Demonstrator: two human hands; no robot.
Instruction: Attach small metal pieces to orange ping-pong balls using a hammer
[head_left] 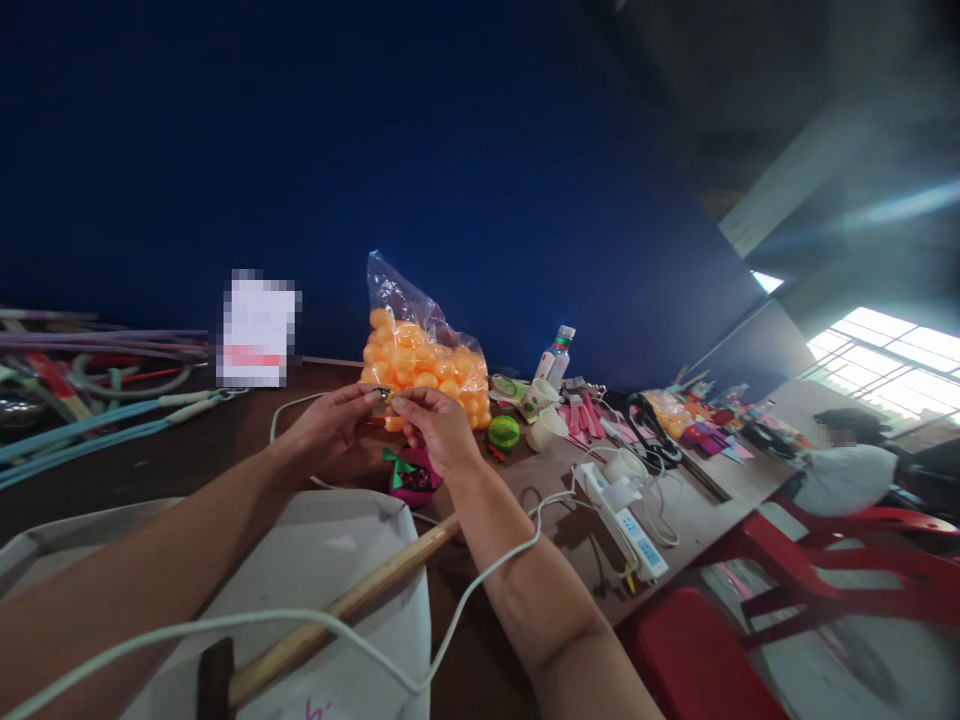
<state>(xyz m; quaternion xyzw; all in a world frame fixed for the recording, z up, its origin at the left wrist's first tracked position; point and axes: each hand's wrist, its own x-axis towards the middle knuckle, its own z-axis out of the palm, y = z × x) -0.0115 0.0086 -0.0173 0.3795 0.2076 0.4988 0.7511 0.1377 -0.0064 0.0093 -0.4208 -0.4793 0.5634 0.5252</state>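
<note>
Both hands meet over the table in front of a clear plastic bag of orange balls [427, 365]. My left hand [337, 425] pinches a small dark metallic piece [382, 393] between thumb and finger. From the other side, my right hand [433, 425] closes its thumb and fingertips at the same piece; its exact shape is too small to tell. Just below the hands lies a dark pink item with a green ribbon [414, 474]. A green striped ball [503, 433] rests right of my right hand.
A white box [352, 545] holds a wooden-handled hammer [330, 630], crossed by a white cable [277, 618]. Right are a power strip [626, 525], cups, a bottle [556, 357] and pink strips. Blue cords [97, 432] lie left; red chairs [694, 655] stand right. A person sits farther back.
</note>
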